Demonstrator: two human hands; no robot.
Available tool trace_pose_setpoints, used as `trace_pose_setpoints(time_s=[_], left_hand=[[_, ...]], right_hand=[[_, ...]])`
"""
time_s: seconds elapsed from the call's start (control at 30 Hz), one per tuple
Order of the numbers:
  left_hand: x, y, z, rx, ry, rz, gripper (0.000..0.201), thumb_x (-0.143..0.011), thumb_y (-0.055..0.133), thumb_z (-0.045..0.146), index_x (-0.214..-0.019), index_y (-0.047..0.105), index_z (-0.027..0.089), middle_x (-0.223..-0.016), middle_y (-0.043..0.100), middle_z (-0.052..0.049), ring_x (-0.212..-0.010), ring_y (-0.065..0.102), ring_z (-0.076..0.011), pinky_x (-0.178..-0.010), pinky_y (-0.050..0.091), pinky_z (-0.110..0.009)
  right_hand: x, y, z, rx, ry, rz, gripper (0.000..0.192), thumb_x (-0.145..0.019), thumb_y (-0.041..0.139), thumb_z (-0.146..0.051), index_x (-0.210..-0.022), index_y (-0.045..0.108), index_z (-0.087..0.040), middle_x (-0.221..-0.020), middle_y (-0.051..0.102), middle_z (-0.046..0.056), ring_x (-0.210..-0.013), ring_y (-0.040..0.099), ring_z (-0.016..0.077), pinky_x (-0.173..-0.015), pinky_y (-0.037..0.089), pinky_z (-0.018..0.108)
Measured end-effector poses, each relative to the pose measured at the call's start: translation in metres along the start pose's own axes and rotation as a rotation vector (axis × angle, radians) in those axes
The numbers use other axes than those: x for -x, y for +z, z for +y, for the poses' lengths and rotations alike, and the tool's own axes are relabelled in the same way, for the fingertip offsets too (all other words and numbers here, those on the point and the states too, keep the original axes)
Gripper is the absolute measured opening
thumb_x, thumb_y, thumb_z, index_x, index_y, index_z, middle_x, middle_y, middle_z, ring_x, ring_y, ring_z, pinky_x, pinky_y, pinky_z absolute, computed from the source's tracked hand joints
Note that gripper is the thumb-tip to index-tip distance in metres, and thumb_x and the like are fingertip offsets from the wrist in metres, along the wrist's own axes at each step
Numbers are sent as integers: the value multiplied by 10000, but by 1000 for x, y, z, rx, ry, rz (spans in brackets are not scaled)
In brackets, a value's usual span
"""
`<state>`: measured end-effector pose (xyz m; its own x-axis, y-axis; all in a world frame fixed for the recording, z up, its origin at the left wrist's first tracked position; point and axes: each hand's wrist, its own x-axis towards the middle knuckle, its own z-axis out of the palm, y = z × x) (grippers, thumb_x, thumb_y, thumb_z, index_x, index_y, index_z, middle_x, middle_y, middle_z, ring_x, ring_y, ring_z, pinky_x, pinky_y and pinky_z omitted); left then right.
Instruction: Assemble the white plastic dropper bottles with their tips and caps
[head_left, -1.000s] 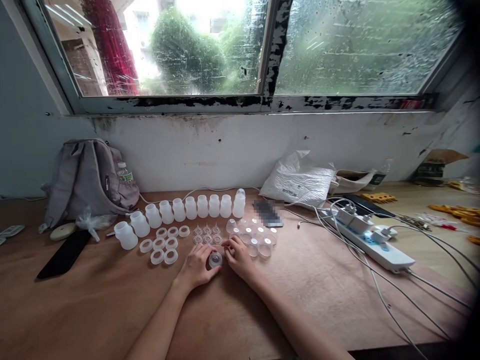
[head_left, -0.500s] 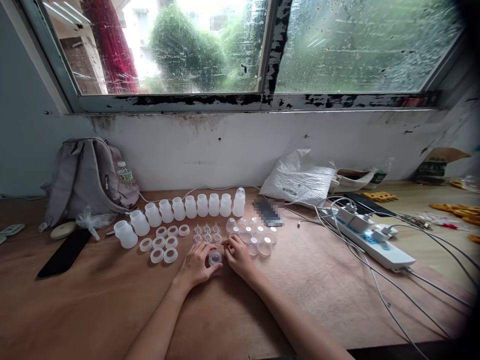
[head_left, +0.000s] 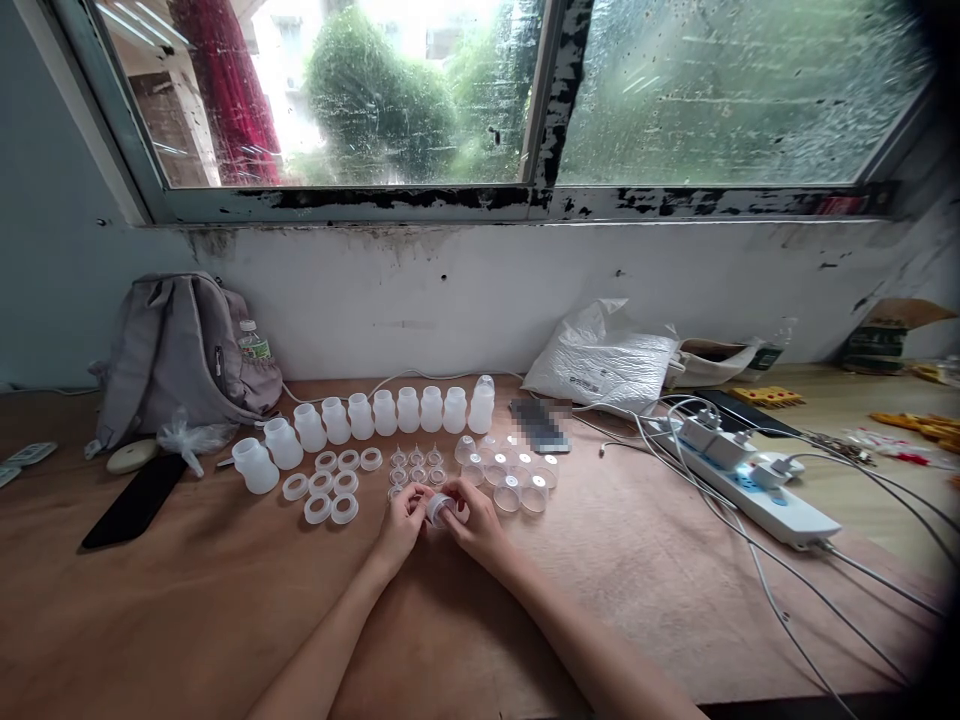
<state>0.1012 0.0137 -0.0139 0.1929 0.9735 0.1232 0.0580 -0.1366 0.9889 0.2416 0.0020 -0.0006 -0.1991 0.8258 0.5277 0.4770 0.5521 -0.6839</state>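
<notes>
Centrally, left hand (head_left: 405, 522) and right hand (head_left: 474, 522) share a grip on a small translucent plastic ring cap (head_left: 439, 508), just above the brown wooden surface (head_left: 225, 600); a rain-streaked window (head_left: 480, 95) spans the far wall.

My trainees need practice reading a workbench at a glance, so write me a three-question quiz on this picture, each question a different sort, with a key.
1. True or false: both hands are on one small translucent ring cap.
2. Multiple choice: the row of white bottles stands A) beside the power strip, B) behind the loose rings, C) inside the backpack.
3. Fill in: the black phone lies in front of the grey ____.

Key
1. True: the left hand and right hand pinch the ring cap between them.
2. B: the loose rings lie in front of them.
3. backpack, behind the black phone.
</notes>
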Motion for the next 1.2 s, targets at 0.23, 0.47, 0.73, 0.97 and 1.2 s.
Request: trace_pose_setpoints(time_s=[0.23,0.47,0.73,0.97,1.2], left_hand=[[9,5,12,-9,31,-37,271,-808,429,357,-997,485,171,-682,607,-11,-569,578,-125,-500,436,-216],[14,4,11,-250,114,-77,226,-773,465,248,-990,470,184,-642,628,8,-525,569,-118,-545,446,-230],[14,6,9,-381,128,-51,217,-766,453,238,-976,462,188,-564,601,32,-429,529,-108,-480,398,-215],[16,7,9,-388,171,-78,214,-757,458,214,-969,456,188,-526,564,45,-423,489,-99,-466,367,-201],[18,7,12,-260,122,-79,211,-773,475,285,-959,485,184,-510,554,39,-426,503,-104,-459,381,-202]], right_hand=[[-3,1,6,-85,226,77,63,-699,497,-207,-662,446,-201,-589,492,-33,-521,446,112,-493,370,223],[-5,1,6,-178,329,56,82,-647,512,-174,-622,437,-195,-560,466,-49,-511,428,107,-478,346,212],[-7,5,10,-173,386,51,110,-590,486,-129,-615,402,-196,-540,422,-65,-503,394,99,-462,306,197],[-7,6,14,-133,377,47,173,-562,468,-107,-678,381,-202,-530,360,-85,-493,356,91,-456,275,187],[-5,5,16,-153,358,46,123,-601,464,-125,-687,413,-197,-536,395,-76,-485,371,91,-459,301,191]])
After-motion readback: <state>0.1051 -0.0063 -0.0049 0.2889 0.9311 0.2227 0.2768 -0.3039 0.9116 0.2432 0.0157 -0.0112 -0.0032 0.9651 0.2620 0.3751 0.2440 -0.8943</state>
